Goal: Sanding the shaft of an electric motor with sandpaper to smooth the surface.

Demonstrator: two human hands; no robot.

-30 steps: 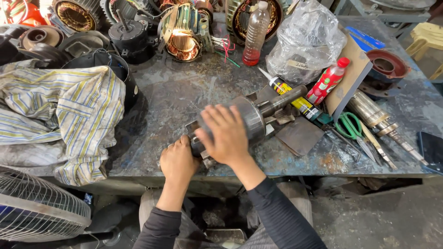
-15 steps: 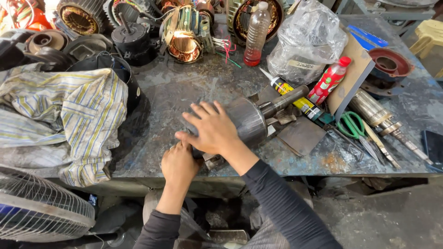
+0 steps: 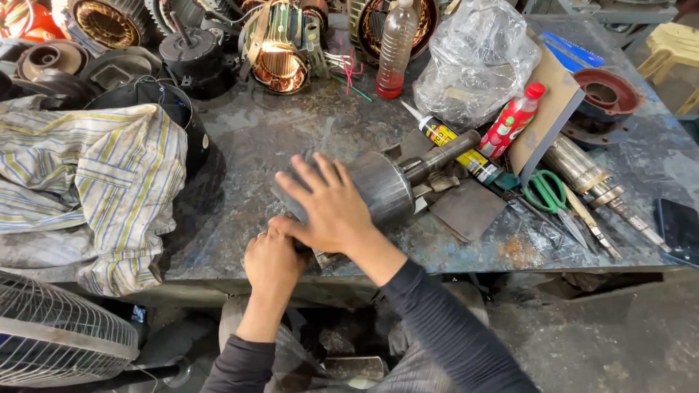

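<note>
Nearest the bench edge, the left hand is curled tight around the near end of the motor rotor, though what its fingers pinch is hidden. Just beyond, the right hand lies flat with fingers spread over the drum; half a second ago it sat a little farther along, so the rotor seems to be getting rolled in place. Farther out I count 1 green scissors, 1 glue tube, 2 bottles and 1 striped cloth.
</note>
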